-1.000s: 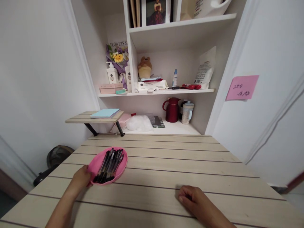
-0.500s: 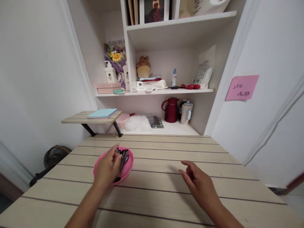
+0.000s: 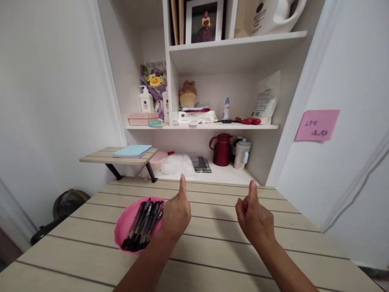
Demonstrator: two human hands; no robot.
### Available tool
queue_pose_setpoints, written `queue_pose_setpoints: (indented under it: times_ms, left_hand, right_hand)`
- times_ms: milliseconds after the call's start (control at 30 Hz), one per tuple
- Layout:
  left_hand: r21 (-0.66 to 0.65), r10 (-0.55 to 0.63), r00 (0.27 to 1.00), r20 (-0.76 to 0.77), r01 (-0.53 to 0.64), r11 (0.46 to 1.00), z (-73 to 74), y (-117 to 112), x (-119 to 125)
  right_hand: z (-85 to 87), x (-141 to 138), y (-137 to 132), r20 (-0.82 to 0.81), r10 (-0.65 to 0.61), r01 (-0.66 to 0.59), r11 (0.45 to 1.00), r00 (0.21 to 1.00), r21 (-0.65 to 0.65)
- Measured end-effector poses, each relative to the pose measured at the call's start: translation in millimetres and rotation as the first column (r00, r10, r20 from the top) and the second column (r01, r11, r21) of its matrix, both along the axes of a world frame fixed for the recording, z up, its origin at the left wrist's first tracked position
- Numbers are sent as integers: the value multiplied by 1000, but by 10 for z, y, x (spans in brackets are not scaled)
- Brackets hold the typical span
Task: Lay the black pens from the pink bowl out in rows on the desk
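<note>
My left hand (image 3: 176,213) hovers over the table just right of the pink bowl (image 3: 120,229), covering part of its right rim. Its index finger points away from me and the other fingers are curled in; I see nothing held. In the bowl lies a bundle of black pens (image 3: 142,223), clear-barrelled and dark-capped, side by side. Further right, my right hand (image 3: 255,219) is in the air above the wooden table (image 3: 212,251), likewise with its index finger stretched out and the rest folded. It holds nothing that shows.
At the back left stands a small raised shelf (image 3: 100,155) with a blue notebook (image 3: 133,150) on it. Behind the table, a white cabinet shelf holds a red jug (image 3: 222,150), a cup (image 3: 242,154) and a white plastic bag (image 3: 178,165). A pink note (image 3: 317,125) is on the right wall.
My left hand has moved right, from over the bowl to beside it, uncovering the pens. Both index fingers now point forward. The view has tilted up slightly.
</note>
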State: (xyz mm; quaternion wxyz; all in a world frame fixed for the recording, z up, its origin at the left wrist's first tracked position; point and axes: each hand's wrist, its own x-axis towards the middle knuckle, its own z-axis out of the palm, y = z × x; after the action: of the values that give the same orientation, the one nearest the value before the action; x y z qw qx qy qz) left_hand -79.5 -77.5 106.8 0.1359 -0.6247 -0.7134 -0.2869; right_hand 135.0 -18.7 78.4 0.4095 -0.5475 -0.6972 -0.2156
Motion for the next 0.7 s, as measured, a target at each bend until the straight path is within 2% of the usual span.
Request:
queue_pose_setpoints:
  times_ms: [133,267,400,567,700]
  left_hand:
    - [-72,6,997,78,0,997,-79,65,-140]
    - [-108,80,996,38,-75,991,-98,76,-252]
    - [-126,72,997,34,-67,990,-98,70,-286]
    - [-128,79,997,19,-76,989,-142,78,-270]
    - [-103,45,997,57,-39,994,-146,71,-246]
  right_hand:
    - [-54,30,73,37,-61,63,996,997,-56]
    - [-70,52,116,64,-115,118,992,991,-47]
    - [-114,60,123,69,-119,121,992,990,-21]
    - [-186,42,138,52,-85,88,994,995,-61]
    - [-208,9,112,44,13,-8,992,999,-127]
